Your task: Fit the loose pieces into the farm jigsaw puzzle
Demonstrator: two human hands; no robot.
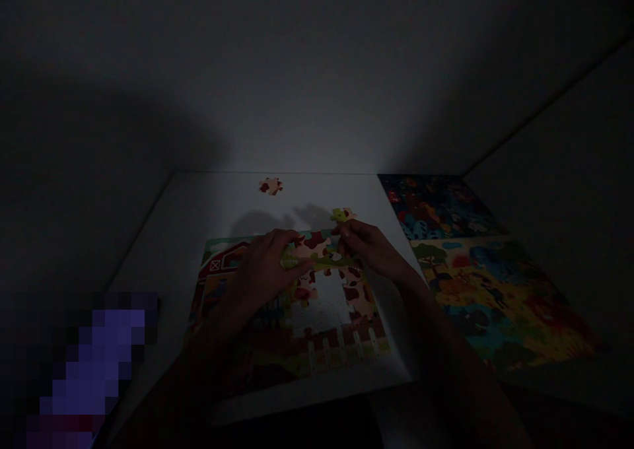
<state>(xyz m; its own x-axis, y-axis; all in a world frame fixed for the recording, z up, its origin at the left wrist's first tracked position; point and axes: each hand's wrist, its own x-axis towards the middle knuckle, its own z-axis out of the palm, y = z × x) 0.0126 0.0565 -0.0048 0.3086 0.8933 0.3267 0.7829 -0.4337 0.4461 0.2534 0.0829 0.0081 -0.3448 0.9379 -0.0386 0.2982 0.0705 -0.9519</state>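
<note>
A farm-scene jigsaw puzzle [317,343] lies on a white table [222,198], with a white gap in its middle. My left hand [260,274] rests on the puzzle's upper middle, fingertips pressing a brown-and-cream piece [317,243]. My right hand [369,245] pinches a green-edged piece [324,259] at the puzzle's top edge, close to the left fingertips. Two loose pieces lie beyond: a red-and-cream one [270,185] and a yellow-green one [343,214].
Two finished colourful puzzles lie to the right, a dark one [436,205] behind and a yellow one [500,297] in front. Walls close in the table at the back and sides. The scene is very dim. A blurred purple patch [94,370] sits lower left.
</note>
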